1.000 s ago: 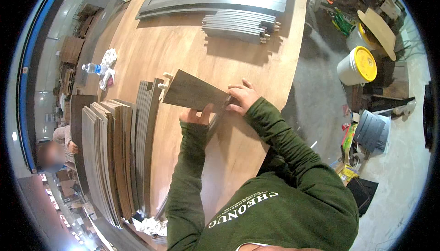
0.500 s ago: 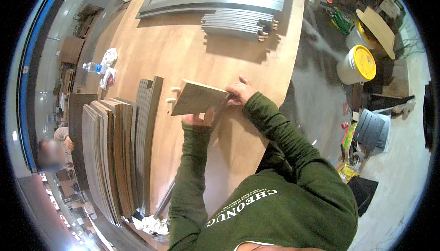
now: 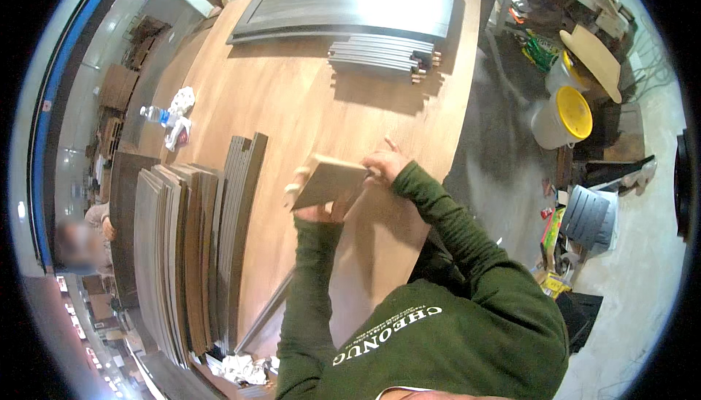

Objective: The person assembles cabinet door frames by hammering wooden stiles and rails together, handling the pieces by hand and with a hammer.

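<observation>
I hold a short flat wooden panel [image 3: 328,181] above the brown workbench [image 3: 292,93], tilted with its pale back face toward me and small pegs sticking out at its left end. My left hand [image 3: 321,212] grips the panel's lower edge from beneath. My right hand [image 3: 385,166] clasps its right end, one finger pointing up. Both arms wear dark green sleeves. To the left of the panel a row of long grey-brown boards [image 3: 190,247] lies stacked on edge.
A large grey framed door panel [image 3: 350,6] and a stack of grey slats [image 3: 383,55] lie at the bench's far end. A water bottle and crumpled cloth [image 3: 169,117] sit at the left. White buckets with a yellow lid [image 3: 561,115] stand on the floor to the right. A person [image 3: 84,236] sits far left.
The panel has turned from its dark face lying nearly flat to its pale side tipped up toward me, and it has shortened in view. Both hands stayed on it.
</observation>
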A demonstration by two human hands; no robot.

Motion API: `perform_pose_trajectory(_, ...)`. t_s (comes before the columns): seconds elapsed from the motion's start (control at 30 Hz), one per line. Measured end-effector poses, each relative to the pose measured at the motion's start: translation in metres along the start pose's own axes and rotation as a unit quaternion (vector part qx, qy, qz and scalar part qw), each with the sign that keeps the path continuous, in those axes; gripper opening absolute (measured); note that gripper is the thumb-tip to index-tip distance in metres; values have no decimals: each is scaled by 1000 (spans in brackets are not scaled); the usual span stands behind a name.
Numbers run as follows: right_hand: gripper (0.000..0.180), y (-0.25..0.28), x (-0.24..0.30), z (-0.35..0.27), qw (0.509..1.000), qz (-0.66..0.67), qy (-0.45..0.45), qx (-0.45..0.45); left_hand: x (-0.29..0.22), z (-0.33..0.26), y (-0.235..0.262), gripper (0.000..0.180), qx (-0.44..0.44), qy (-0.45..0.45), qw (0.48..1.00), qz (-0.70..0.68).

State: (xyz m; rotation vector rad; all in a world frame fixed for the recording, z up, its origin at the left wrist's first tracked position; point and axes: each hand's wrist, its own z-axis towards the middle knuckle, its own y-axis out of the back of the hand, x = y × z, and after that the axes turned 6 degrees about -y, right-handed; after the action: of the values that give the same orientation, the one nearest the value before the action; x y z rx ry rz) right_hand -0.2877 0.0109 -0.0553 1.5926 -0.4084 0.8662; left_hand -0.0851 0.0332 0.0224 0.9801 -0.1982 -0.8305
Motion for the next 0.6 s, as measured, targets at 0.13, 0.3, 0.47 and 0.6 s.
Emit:
perform_pose_trajectory(0.13,41,3,4,-10,999,-16,31,-24,-26,8,19,31,-5,53,993,-101)
perform_pose_trajectory(0.3,38,-29,-28,-7,997,-45,38,-42,-18,4,1,31,72,84,993,-51)
perform_pose_trajectory(0.47,36,-8,-7,1,995,-39,64,-67,-44,11,42,42,-65,255,922,-283)
perform_pose_trajectory(0.6,34,64,83,-22,987,5,129,-97,-75,13,89,32,-301,307,799,-421)
